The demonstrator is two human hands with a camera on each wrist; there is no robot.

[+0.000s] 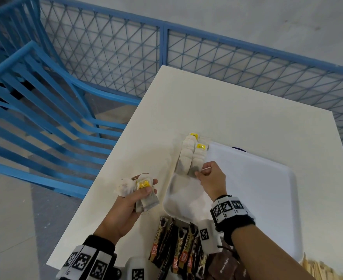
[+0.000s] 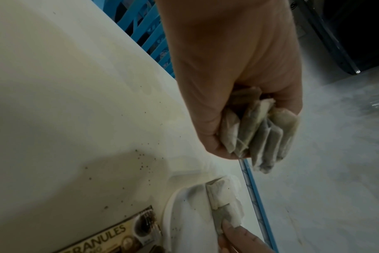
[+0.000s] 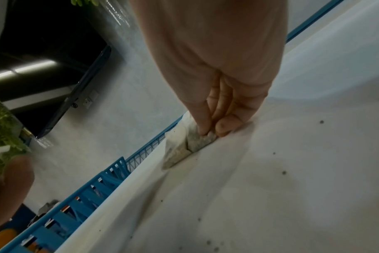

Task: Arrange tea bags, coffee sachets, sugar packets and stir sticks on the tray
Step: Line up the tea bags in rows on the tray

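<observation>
The right hand (image 1: 211, 176) has its fingertips (image 3: 203, 126) pinched closed on the near end of a soft, greyish paper tea bag (image 3: 184, 145), setting it at the near end of a row of tea bags with yellow tags (image 1: 190, 156) that runs along the left rim of the white plastic tray (image 1: 267, 188). The left hand (image 1: 130, 201) is curled round a loose bundle of more tea bags (image 2: 260, 137), held above the cream-white table (image 1: 207, 110) just left of the tray. These bags look feather-light and limp — paper that would crumple or tear under a hard squeeze, and dark specks on the table and tray suggest they shed. A gentle pinch at one short end, or at the yellow tag, seems the safest hold; the strings could snag on each other in the bundle. Near the table's front edge lie dark coffee sachets (image 1: 178, 247) printed "GRANULES", with a red patch whose wording I can't make out, a brown packet (image 1: 225, 265) reading "Brown sugar", and pale wooden stir sticks (image 1: 320, 269) at the right corner — none of these on the tray as far as I can tell. The yellow tags carry a small mark too tiny to read.
</observation>
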